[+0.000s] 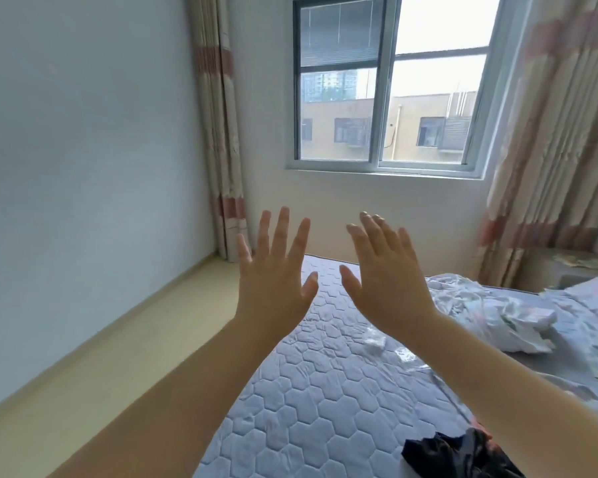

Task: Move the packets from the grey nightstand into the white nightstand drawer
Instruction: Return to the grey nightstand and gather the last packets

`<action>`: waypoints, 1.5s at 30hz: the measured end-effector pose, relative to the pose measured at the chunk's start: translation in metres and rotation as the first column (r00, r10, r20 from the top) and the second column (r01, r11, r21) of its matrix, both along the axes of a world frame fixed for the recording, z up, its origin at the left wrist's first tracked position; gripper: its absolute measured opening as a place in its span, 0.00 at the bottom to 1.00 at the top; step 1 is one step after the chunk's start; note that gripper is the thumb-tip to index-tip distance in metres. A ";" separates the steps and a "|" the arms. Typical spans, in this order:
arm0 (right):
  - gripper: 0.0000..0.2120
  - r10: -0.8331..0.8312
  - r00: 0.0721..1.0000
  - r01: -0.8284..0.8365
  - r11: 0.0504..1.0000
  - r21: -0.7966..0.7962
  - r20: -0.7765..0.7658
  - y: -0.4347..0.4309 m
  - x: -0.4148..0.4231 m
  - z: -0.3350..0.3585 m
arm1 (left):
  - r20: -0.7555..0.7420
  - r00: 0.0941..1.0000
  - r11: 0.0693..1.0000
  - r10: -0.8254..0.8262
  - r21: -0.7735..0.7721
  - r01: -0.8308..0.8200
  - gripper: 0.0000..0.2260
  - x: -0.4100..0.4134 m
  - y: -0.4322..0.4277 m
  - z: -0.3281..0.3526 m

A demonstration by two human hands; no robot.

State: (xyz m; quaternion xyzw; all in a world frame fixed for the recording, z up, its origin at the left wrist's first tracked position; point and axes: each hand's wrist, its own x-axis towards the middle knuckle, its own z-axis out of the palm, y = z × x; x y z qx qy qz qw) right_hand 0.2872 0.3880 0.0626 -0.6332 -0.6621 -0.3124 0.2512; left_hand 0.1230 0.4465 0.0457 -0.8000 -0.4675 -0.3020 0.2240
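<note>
Where the packets lie: at 3 o'clock, at the far right edge, flat yellow-green pieces [582, 261] rest on a pale low stand [546, 270] beside the bed. They are too small and blurred to tell whether they are the packets.
Hands: the left hand [273, 281] and the right hand [384, 281] are raised side by side at the centre, backs to the camera. They are near each other but apart.
Grip: both hands have straight, spread fingers and hold nothing.
Under the arms: a pale blue-grey quilted mattress with hexagon stitching [325, 391] runs from 6 o'clock up toward the centre.
On the mattress: a small crumpled clear plastic scrap [373, 341] lies just below the right wrist. A heap of crumpled white patterned bedding [497, 322] lies at 4 o'clock. A crumpled black cloth or bag [463, 453] lies at 5 o'clock, under the right forearm.
Floor: a beige strip of floor [83, 357] runs from 7 to 9 o'clock between the mattress and a plain white wall [83, 132].
Behind the hands: a grey-framed sliding window [387, 81] at 12 o'clock shows buildings outside.
Window sides: a beige curtain with pink bands [218, 132] hangs at 11 o'clock. A second matching curtain [549, 150] hangs at 2 o'clock.
</note>
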 end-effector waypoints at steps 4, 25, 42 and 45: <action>0.26 0.053 0.997 -0.052 0.998 0.029 -0.064 0.051 -0.111 0.006 | -0.011 0.999 0.999 0.041 0.026 -0.040 0.32 -0.112 0.038 0.011; 0.28 0.112 0.978 -0.116 0.993 -0.009 -0.176 0.406 -0.455 -0.022 | -0.123 0.987 0.981 0.108 -0.149 -0.126 0.33 -0.446 0.366 -0.005; 0.27 -0.067 0.990 0.061 0.997 -0.050 -0.128 0.749 -0.655 -0.051 | -0.193 0.979 0.997 -0.071 -0.018 0.069 0.34 -0.653 0.744 -0.021; 0.27 -0.118 0.983 0.106 0.990 -0.088 -0.142 0.809 -0.681 -0.045 | -0.185 0.973 0.991 -0.135 -0.029 0.132 0.35 -0.679 0.812 -0.021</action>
